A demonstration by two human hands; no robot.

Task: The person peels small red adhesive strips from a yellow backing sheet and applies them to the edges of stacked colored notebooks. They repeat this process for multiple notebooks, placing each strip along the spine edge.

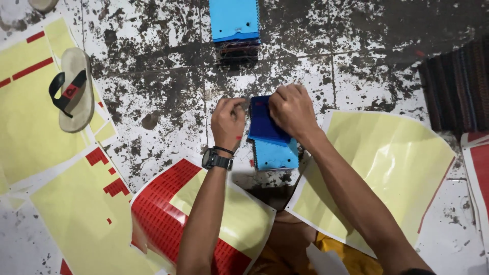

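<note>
The left hand (227,121) is closed in a pinching grip on the left edge of a dark blue swatch (265,125); the right hand (291,109) is curled shut, pressing down on the top right of the same swatch; a black watch (216,161) sits on the left wrist. The dark blue swatch lies on top of a light blue stack (276,155), which rests on the stained tile floor (168,66) near its middle; a second blue stack (234,23) stands well apart at the far edge of the floor. Yellow backing sheets (392,163) lie just right of the hands; a sheet with red stickers (168,214) lies under the left forearm; a sandal (75,89) rests on more yellow sheets toward the left edge; a striped cloth (458,86) lies at the right edge.
</note>
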